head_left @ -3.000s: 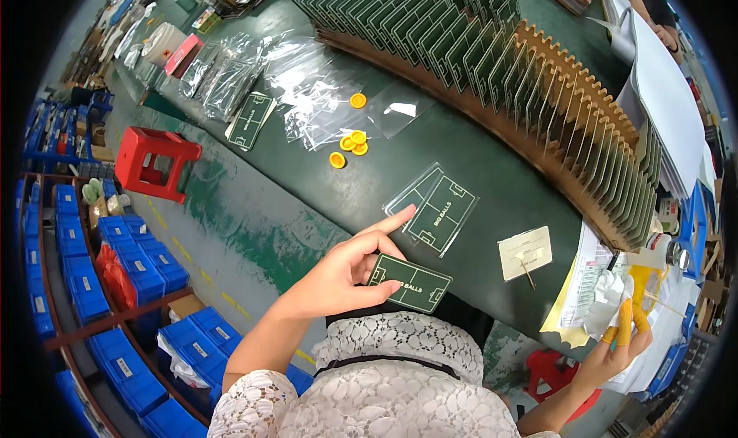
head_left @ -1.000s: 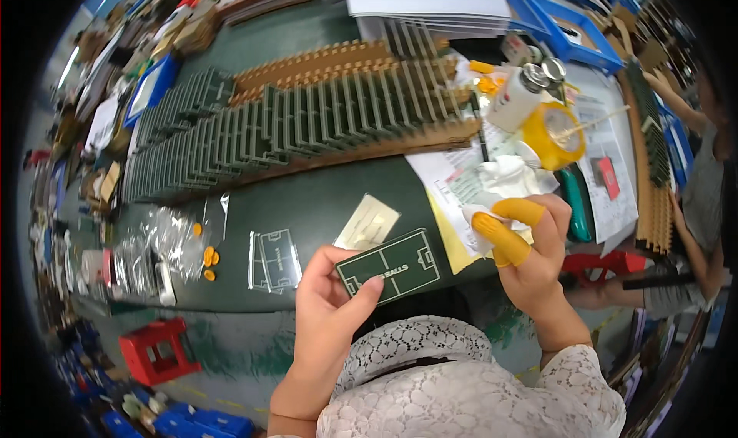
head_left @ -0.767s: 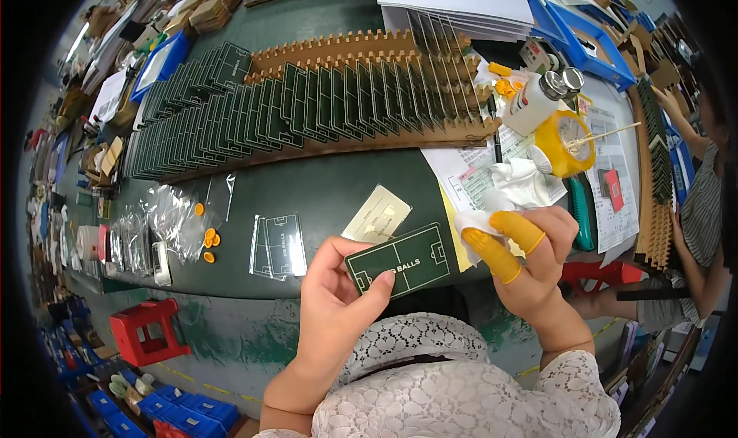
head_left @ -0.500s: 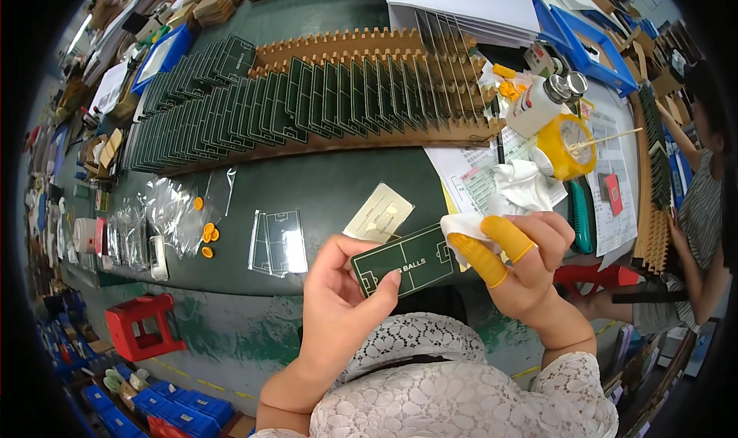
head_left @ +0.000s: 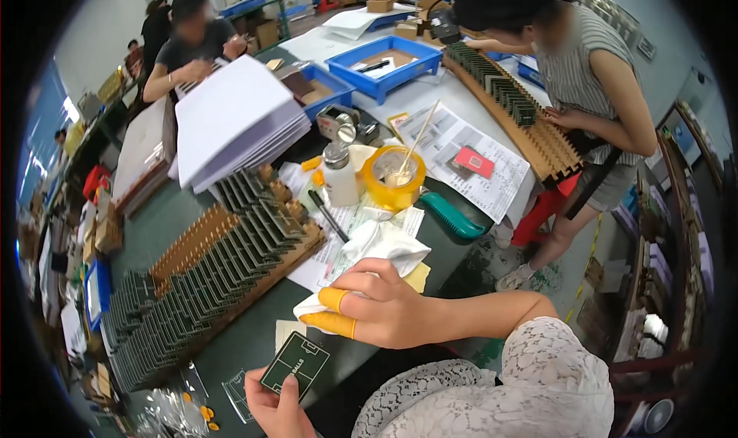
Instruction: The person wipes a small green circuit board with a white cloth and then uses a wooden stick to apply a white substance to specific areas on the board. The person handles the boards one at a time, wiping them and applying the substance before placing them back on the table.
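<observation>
My left hand [head_left: 273,413] pinches a dark green rectangular card [head_left: 298,363], with white pitch-like lines on its face, thumb in front. Yellow finger cots cover two fingers of my right hand [head_left: 384,309], which is closed on a folded white cloth [head_left: 314,313], just above and apart from the card. Below the hands on the table lie a cream card [head_left: 286,332], partly covered, and a clear-wrapped green card [head_left: 237,392]. To the left, a slotted wooden rack [head_left: 231,303] holds many similar green cards [head_left: 192,315] upright in rows.
Beyond my right hand are a crumpled white cloth [head_left: 388,242], a bottle [head_left: 338,178], a yellow tape roll [head_left: 390,183] with sticks inside, and a teal-handled tool [head_left: 453,216]. White sheets [head_left: 238,115] are stacked behind the rack. Two co-workers [head_left: 615,69] [head_left: 196,46] sit or stand across.
The view has swung to the right, bringing the co-workers into sight. My right hand and its cloth have come away from the card, which stays in my left hand.
</observation>
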{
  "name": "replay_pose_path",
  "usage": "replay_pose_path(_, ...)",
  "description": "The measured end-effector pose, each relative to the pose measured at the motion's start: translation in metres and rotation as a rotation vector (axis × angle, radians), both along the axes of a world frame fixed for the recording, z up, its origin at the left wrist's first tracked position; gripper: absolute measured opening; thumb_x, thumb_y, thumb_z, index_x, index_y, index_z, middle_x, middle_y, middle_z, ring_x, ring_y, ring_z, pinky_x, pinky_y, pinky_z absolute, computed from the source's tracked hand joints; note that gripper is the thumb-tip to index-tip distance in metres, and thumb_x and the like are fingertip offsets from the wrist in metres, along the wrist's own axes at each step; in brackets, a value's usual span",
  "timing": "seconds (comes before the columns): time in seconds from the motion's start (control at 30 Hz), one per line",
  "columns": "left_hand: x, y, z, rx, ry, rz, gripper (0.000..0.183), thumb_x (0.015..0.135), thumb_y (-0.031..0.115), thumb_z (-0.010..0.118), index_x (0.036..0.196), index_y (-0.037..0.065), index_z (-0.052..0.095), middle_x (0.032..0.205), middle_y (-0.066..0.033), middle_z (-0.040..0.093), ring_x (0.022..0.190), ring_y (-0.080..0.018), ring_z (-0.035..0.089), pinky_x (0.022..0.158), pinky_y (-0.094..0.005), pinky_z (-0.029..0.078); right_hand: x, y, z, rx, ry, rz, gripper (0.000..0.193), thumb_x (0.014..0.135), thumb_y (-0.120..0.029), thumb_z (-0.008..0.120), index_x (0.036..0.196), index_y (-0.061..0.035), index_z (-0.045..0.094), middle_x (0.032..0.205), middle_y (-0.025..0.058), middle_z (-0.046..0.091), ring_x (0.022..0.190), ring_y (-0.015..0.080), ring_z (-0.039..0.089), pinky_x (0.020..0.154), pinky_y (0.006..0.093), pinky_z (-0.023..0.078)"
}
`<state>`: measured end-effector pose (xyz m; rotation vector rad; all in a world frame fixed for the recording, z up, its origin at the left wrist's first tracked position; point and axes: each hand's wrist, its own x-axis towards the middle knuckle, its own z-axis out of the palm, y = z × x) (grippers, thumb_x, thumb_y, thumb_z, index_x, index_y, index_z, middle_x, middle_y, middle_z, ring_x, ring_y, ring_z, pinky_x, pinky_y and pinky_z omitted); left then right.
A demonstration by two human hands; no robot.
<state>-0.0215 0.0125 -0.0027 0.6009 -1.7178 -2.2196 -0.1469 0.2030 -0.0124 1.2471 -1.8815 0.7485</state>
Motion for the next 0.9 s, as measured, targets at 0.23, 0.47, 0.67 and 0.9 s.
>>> replay_pose_path(0.23,0.010,0.016,0.010,-0.056,-0.095,0.023,0.023,0.086,-0.006,0.058,0.108,-0.001,0.059,0.103,-0.0119,0.065,0.092,-0.0179,0.061,0.086,-0.0302,0.048,0.004,0.009,0.003,-0.011,0.007,-0.064,0.027,0.072,-0.016,0.073,0.098,-0.0093,0.074,0.106,0.0027,0.062,0.107,0.0209,0.053,0.092,0.0388,0.042)
replay_pose_path(0.47,0.010,0.022,0.015,-0.159,-0.083,-0.029,0.021,0.086,0.007,0.063,0.105,0.000,0.060,0.098,-0.0088,0.064,0.088,-0.0186,0.058,0.079,-0.0307,0.048,0.009,0.034,0.002,-0.098,-0.010,-0.091,0.030,0.076,-0.014,0.070,0.104,-0.0048,0.072,0.108,0.0049,0.058,0.114,0.0255,0.051,0.098,0.0443,0.040)
replay_pose_path(0.67,0.016,0.031,0.016,-0.056,-0.072,0.004,0.027,0.085,0.005,0.064,0.111,0.001,0.062,0.100,-0.0117,0.064,0.092,-0.0224,0.060,0.081,-0.0333,0.049,0.014,0.056,-0.002,-0.127,-0.027,-0.103,0.027,0.076,-0.014,0.071,0.102,-0.0054,0.073,0.107,0.0046,0.058,0.115,0.0249,0.050,0.099,0.0450,0.039)
replay_pose_path(0.9,0.021,0.032,0.014,0.076,-0.087,0.117,0.031,0.083,0.006,0.068,0.113,-0.001,0.064,0.118,-0.0221,0.061,0.107,-0.0333,0.057,0.090,-0.0408,0.048,0.010,0.057,-0.002,-0.180,-0.036,-0.089,0.027,0.075,-0.014,0.071,0.101,-0.0052,0.073,0.107,0.0045,0.057,0.114,0.0248,0.050,0.099,0.0455,0.039)
